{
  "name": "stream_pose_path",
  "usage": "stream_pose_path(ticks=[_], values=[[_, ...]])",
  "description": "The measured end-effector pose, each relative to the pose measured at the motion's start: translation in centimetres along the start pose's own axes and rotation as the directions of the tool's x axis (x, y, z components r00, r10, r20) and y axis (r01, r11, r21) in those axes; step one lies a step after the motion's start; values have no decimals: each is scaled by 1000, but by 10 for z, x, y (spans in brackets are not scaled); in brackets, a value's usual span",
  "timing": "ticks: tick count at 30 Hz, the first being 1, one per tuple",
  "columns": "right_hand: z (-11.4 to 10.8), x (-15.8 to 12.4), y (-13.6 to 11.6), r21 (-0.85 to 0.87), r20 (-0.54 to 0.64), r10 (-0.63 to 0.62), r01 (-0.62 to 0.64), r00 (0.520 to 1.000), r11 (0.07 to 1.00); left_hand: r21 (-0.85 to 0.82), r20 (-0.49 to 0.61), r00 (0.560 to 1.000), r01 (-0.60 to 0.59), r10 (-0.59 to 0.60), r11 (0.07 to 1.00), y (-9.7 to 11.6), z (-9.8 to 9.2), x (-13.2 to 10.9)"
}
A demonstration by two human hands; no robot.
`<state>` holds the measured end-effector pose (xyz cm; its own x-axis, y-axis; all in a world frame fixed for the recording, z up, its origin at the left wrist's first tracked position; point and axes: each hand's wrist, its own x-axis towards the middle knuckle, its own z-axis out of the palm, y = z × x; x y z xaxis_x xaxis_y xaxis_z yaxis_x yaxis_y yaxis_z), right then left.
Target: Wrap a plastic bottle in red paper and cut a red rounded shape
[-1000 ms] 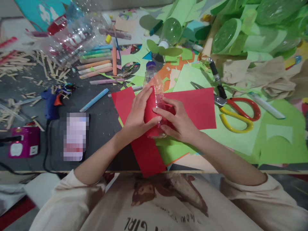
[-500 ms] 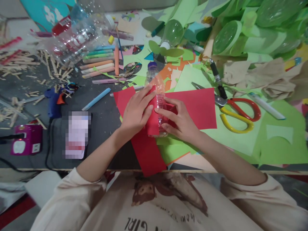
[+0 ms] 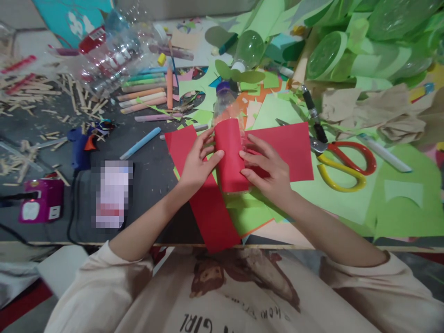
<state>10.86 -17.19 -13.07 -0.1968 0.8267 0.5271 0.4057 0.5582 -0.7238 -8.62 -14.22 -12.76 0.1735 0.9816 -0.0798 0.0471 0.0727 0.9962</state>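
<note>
A clear plastic bottle [image 3: 226,105] with a purple-blue cap lies between my hands, cap pointing away from me. Red paper [image 3: 229,159] curves around its body; the bottle's base shows a little below it. From the left, my left hand [image 3: 197,162] holds the bottle, its thumb on the red paper. My right hand [image 3: 268,169] grips the other side, with fingertips at the paper's right edge. Beneath the left hand runs a long red paper strip [image 3: 215,217]. Another red paper piece [image 3: 291,150] lies to the right, partly behind my right hand.
Scissors [image 3: 342,164] with red and yellow handles lie right, near a black pen [image 3: 313,111]. Left are a phone [image 3: 113,194], a blue glue gun [image 3: 79,148], a purple box [image 3: 40,201] with a cord and scattered sticks. Bottles and green paper [image 3: 378,60] crowd the back.
The red paper now covers the bottle's front, where bare plastic showed along the right side before. My left hand has shifted left, off the paper's face to the bottle's side.
</note>
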Motion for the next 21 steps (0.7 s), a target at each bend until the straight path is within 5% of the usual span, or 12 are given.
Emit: stream_pose_path(ticks=[9, 21], values=[[3, 0, -4, 109, -46, -60, 65, 997, 992, -392, 172, 959, 277, -226, 877, 11, 10, -8], [-3, 2, -9, -26, 168, -69, 74, 983, 997, -294, 78, 985, 170, -153, 941, 5, 13, -11]])
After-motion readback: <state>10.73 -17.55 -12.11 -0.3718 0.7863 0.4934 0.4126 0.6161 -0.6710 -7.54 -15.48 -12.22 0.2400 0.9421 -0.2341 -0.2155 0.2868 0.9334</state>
